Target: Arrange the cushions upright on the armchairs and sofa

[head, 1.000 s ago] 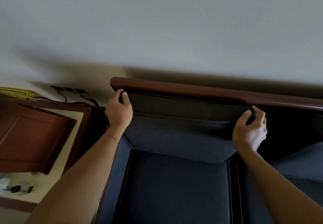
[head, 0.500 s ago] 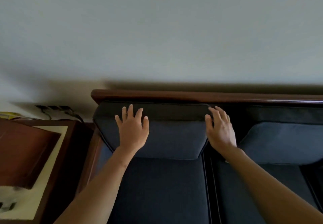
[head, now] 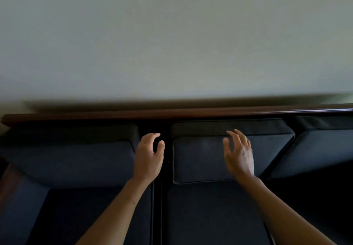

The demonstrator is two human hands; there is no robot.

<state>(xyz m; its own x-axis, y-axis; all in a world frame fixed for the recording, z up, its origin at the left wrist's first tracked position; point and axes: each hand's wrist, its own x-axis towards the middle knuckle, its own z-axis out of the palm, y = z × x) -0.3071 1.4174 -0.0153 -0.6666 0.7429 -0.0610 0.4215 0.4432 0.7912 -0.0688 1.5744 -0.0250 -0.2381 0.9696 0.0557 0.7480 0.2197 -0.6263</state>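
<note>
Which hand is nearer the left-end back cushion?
Left. The left hand is at the right edge of the left-end back cushion, by the gap; the right hand is farther off, in front of the middle cushion.

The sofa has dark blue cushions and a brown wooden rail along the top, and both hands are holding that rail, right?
Not quite. The head view shows neither hand on the brown wooden rail. The left hand and right hand are open and lower down, the right one in front of the dark blue middle back cushion, the left one at the gap beside it. The rest is right.
</note>
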